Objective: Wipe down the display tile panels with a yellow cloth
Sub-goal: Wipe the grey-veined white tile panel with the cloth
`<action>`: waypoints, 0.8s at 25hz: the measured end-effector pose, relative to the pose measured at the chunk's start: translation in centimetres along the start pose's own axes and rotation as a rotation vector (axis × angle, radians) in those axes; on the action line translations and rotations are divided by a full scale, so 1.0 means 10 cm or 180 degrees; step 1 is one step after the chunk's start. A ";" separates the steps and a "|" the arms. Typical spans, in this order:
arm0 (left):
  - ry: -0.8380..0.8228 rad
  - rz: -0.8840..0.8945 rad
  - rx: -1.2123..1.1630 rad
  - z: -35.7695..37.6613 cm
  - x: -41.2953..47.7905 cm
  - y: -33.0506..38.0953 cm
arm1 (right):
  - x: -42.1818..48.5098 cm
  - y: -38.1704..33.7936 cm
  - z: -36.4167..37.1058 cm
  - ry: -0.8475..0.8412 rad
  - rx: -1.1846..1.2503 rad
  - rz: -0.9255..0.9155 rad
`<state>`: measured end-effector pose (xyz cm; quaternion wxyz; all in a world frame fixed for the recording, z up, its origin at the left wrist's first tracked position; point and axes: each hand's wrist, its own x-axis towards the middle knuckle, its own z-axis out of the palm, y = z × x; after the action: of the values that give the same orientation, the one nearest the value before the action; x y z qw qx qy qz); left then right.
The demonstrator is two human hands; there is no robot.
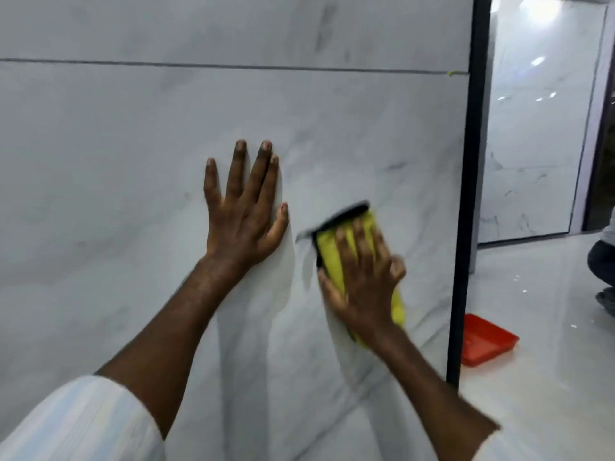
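A large white marble-look tile panel (133, 161) fills most of the view, with a thin horizontal joint near the top. My left hand (243, 211) lies flat on it, fingers spread, holding nothing. To its right my right hand (362, 277) presses a folded yellow cloth (329, 257) with a dark edge against the same panel. The cloth is blurred and partly hidden under my fingers.
A black metal frame post (466, 227) borders the panel on the right. Beyond it lie a glossy white floor (532, 394), a red tray (482, 341) on it, another marble panel (532, 144) and part of a crouching person (602, 261) at the right edge.
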<state>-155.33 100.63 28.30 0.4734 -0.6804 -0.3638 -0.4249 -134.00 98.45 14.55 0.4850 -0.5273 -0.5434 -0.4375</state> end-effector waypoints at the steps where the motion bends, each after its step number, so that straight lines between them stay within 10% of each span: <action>1: 0.0010 0.0007 -0.0115 0.01 -0.05 0.01 | -0.53 -0.11 0.03 -0.0210 0.0122 -0.0139; 4: 0.0010 0.0109 -0.0399 0.08 -0.65 0.11 | -1.32 -0.23 0.07 -0.0325 0.0433 -0.0288; 12: -0.0433 -0.0211 -0.0491 0.28 -2.47 0.51 | 0.15 -0.42 0.02 0.0343 0.0301 0.0145; 20: -0.0424 -0.0506 -0.0439 0.46 -2.97 0.84 | -2.07 -0.30 0.36 -0.0040 0.0330 -0.0019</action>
<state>-157.80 99.87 -2.77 0.3652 -0.7071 -0.4171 -0.4390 -137.76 98.74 -6.39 0.5069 -0.5026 -0.5699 -0.4070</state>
